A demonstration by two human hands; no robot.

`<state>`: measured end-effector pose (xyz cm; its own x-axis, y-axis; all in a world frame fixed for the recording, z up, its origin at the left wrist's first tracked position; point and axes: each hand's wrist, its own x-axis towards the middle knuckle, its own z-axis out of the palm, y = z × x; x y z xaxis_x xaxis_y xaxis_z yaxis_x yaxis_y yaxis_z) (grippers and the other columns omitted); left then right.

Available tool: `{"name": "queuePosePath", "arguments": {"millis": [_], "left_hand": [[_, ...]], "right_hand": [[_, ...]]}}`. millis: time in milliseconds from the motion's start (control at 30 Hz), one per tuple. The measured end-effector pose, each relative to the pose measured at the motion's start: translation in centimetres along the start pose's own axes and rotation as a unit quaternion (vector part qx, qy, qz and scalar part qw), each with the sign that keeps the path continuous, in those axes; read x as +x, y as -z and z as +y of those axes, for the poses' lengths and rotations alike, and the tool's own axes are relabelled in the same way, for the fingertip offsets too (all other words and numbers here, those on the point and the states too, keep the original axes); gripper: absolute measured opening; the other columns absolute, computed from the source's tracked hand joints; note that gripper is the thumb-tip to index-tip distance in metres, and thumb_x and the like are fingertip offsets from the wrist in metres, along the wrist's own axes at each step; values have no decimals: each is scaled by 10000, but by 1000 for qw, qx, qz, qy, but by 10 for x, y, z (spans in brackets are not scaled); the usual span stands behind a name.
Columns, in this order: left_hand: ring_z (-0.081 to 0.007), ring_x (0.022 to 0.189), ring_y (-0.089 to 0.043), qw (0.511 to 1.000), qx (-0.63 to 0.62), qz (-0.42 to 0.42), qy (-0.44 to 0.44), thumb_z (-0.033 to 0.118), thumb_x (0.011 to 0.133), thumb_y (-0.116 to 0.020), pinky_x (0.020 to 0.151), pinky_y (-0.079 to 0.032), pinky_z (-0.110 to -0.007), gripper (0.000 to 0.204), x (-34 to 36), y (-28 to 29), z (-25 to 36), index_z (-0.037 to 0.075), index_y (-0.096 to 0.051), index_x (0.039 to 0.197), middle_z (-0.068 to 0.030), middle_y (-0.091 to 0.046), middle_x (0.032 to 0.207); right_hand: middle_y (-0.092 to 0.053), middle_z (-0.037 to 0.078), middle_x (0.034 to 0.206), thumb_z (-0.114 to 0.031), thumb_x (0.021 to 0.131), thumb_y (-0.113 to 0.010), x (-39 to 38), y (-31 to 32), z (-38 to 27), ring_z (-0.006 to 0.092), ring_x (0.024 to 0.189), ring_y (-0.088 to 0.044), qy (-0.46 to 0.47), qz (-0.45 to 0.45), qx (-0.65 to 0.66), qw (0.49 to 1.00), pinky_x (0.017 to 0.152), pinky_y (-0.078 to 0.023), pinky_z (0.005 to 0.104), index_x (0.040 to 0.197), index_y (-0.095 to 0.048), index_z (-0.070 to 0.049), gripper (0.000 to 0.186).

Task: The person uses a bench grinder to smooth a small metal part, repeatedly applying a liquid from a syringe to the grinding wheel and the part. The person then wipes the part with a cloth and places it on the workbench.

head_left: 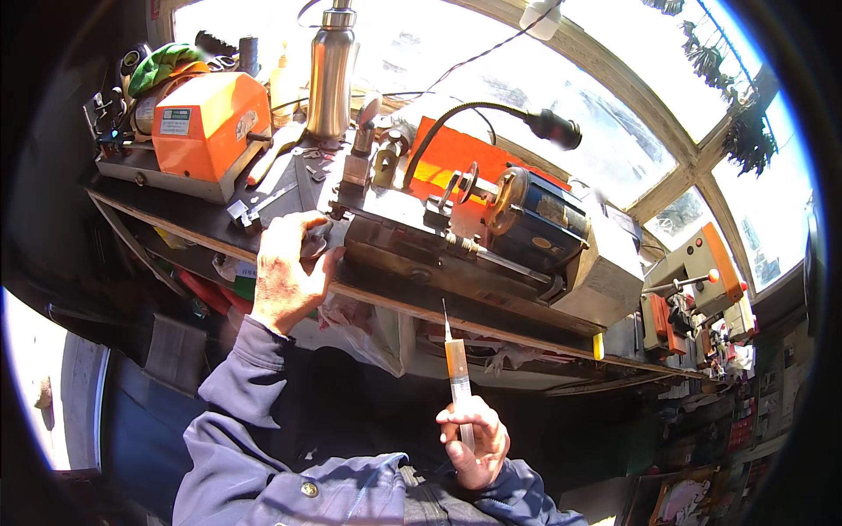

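My right hand (479, 445) is closed round the lower barrel of a clear plastic syringe (458, 373). Amber liquid fills its upper part, and a thin needle points up toward the bench edge. My left hand (288, 273) is curled over a dark knob (317, 240) at the left end of a key-cutting machine (395, 238); its fingers partly hide the knob. On that machine a blue motor (548, 219) drives a round wheel (471, 182) set above a threaded shaft (504, 259). The syringe is apart from the machine.
An orange-covered machine (210, 123) stands at the bench's left, beside a steel bottle (331, 83). A black gooseneck lamp (554, 129) arches over the work. Loose metal pieces (254, 210) lie near my left hand. Another orange and grey machine (697, 280) is at the right, below windows.
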<state>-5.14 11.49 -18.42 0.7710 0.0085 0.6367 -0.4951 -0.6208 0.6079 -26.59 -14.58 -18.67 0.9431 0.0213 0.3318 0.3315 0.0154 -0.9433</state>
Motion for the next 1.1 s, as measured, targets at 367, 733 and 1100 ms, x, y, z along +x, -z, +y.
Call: {"name": "queuePosePath", "arguments": {"millis": [367,733,1100], "left_hand": [[-67,725,-474,977,-147,89,129,-42,886,-669,685,-394,-215,155,-26,23,50,33,-677,1022,4,-648,903],[-85,768,-591,979,-96,92,153,-5,923,-648,697,-479,-239,104,-46,42,36,6,-675,1023,-24,-667,874],[-112,700,-553,993,25,59,96,46,874,-695,710,-495,-270,241,-13,77,-25,61,-676,1114,-46,-656,966]], "right_hand": [[-606,154,1020,-95,891,-652,-7,21,3,129,730,-553,25,-11,-30,999,693,-479,279,1187,-596,-9,313],[-594,173,1035,-256,903,-699,-15,29,1,152,760,-571,45,-14,1,999,680,-492,286,1160,-624,-12,362],[-585,149,1055,-152,920,-653,-18,30,-2,124,776,-562,48,51,-18,997,714,-484,251,1092,-648,-9,224]]}}
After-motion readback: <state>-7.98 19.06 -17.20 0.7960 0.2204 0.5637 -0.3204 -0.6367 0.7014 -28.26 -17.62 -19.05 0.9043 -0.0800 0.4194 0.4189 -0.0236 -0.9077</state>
